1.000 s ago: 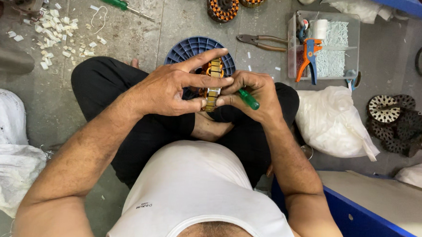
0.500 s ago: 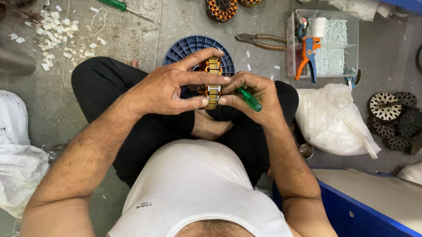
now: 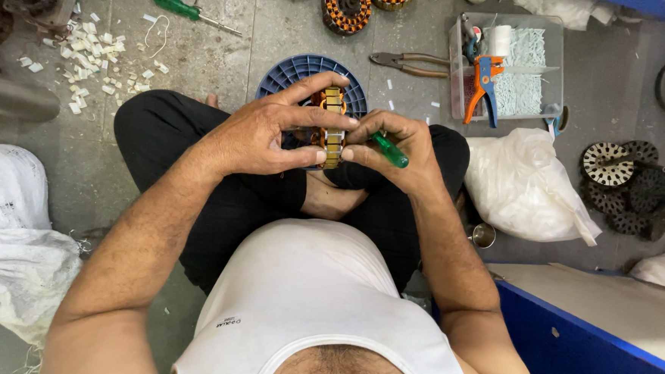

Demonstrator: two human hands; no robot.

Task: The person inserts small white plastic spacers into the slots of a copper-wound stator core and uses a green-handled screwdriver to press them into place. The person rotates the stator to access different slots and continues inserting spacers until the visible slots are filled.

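Copper-wound motor stator (image 3: 331, 126), on edge, over lap, green-handled tool (image 3: 390, 150) beside

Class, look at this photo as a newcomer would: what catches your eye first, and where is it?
First, at centre, the left hand and right hand hold a copper-wound motor stator on edge over the lap, the right also holding a green-handled tool. Behind lies a blue round spool; white scraps litter the floor top left.

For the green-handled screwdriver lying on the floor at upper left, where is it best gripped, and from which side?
Probably by the thick green handle of the screwdriver, coming from above: it lies flat on the floor, handle to the left, thin shaft pointing right. Both long sides look clear for fingers.
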